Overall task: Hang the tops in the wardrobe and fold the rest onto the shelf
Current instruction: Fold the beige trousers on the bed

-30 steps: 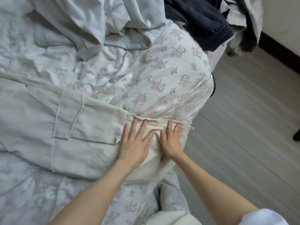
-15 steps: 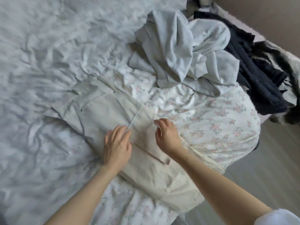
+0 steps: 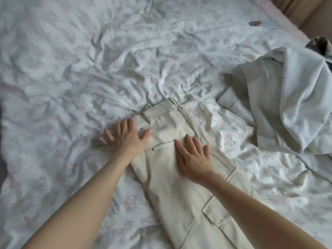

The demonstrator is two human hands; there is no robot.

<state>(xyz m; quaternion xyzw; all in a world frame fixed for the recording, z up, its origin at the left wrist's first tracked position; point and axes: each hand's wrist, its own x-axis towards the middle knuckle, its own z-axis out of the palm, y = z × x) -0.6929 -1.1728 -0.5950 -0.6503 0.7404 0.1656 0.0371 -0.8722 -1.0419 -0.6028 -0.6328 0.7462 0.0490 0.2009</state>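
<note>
Cream trousers (image 3: 172,177) laid flat on the bed (image 3: 71,78), doubled lengthwise, waistband away from the wrists, legs running back under the forearms. Left hand (image 3: 125,137) spread flat, fingers straight, half on the hip edge and half on the sheet beside it; right hand (image 3: 193,155) flat too, pressing just below the pocket rivet. Gripping nothing, either one. Probably a stout cotton: soft, light, limp when lifted, rough enough not to slide, nothing breakable. Best taken at the waistband with one hand and near the hems with the other, then folded over. Off to the right of the right hand, well apart, a heap of pale clothes (image 3: 287,105) waiting.
</note>
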